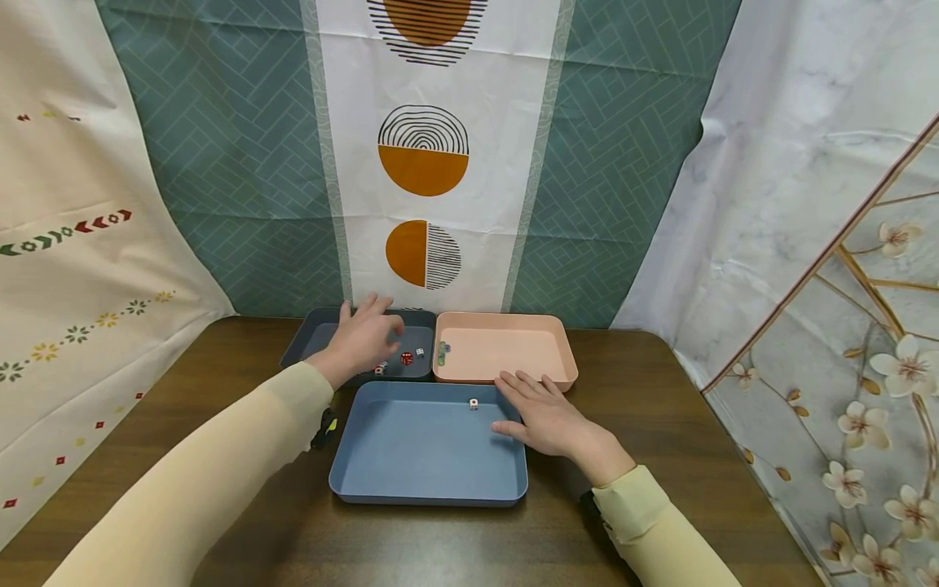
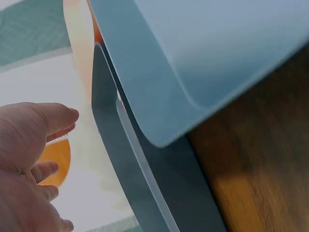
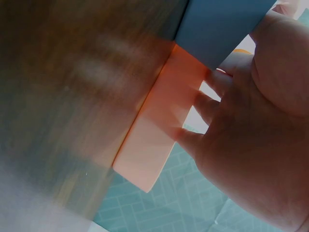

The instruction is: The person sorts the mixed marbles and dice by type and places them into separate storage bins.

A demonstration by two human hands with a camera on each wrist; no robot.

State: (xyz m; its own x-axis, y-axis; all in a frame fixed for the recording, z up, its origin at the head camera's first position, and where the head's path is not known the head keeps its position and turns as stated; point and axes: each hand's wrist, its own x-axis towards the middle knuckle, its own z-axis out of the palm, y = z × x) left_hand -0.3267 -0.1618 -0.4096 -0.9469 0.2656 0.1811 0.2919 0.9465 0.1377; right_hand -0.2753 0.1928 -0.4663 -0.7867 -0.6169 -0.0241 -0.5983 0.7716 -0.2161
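Three shallow trays sit together on a brown wooden table (image 1: 660, 424): a dark grey tray (image 1: 311, 341) at the back left, a pink tray (image 1: 513, 349) at the back right, and a blue tray (image 1: 429, 448) in front. My left hand (image 1: 365, 333) hovers over the dark grey tray with relaxed fingers and holds nothing. Just right of it in that tray lie a red die (image 1: 407, 358) and a white die (image 1: 421, 352). My right hand (image 1: 546, 417) rests flat on the blue tray's right rim. A single white die (image 1: 473, 403) lies in the blue tray.
A few small coloured pieces (image 1: 443, 353) lie in the pink tray's left corner. Patterned cloth backdrops (image 1: 425, 163) hang close behind and beside the table. In the left wrist view the blue tray (image 2: 193, 58) overlaps the dark grey tray (image 2: 140, 188). The right wrist view shows the pink tray (image 3: 154, 130).
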